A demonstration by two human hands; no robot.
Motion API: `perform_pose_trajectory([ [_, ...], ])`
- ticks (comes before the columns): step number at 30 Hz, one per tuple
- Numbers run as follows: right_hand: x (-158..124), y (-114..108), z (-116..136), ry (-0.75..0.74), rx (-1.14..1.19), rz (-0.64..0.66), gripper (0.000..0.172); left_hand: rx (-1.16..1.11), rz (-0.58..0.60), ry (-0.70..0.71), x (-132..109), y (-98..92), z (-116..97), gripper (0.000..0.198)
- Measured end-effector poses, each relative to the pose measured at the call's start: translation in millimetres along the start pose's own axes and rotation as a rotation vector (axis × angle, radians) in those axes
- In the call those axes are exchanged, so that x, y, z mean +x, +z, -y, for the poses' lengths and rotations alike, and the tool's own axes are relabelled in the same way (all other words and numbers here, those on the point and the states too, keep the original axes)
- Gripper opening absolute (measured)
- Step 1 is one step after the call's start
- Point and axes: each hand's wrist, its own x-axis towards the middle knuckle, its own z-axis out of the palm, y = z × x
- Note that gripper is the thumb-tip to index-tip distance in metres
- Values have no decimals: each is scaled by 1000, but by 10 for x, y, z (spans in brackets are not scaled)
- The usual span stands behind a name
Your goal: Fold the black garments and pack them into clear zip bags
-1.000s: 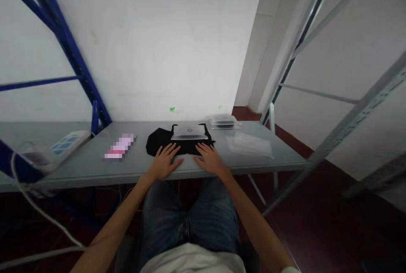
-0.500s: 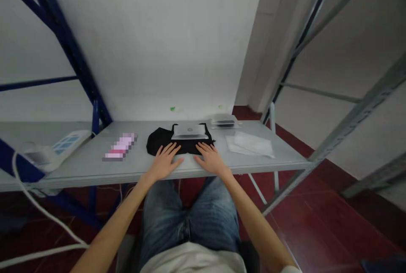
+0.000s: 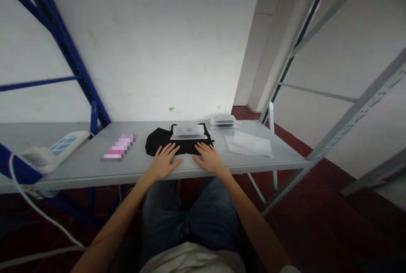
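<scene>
Both hands lie palm down at the front of a grey tabletop, fingers spread. My left hand has its fingertips on the near edge of a black cloth item, perhaps a bag. At the right part of that same edge rest the fingertips of my right hand. A flat packet in clear wrapping, with a round mark in its middle, lies on top of the black cloth, beyond my fingers. Neither hand grips anything.
Right of the cloth lie flat white translucent sheets. Behind them is a stack of wrapped packets. A blurred-out pink object lies to the left. Farther left sits a white power strip with a cable. Metal frame posts flank the table.
The view has shifted very slightly, and the wall looks brighter while the floor and jeans look darker. My hands and the things on the table keep their places.
</scene>
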Motion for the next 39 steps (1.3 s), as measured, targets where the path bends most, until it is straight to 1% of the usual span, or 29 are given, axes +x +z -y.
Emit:
perform_pose_trajectory([
  [10,1,-2,5,-4,-3,-7,62,2,9,2,0,-12,-9,68],
  [19,-2,3,0,-6,3,-9,60,1,-8,4,1,6,5,67],
  [25,2,6,3,0,3,-13,59,6,18,-9,5,-6,-9,69],
  [32,-3,-10,10,1,1,-2,61,-9,2,2,2,-10,-7,68],
  [39,2,3,1,-3,-7,-4,60,4,13,-7,5,-1,-6,69],
])
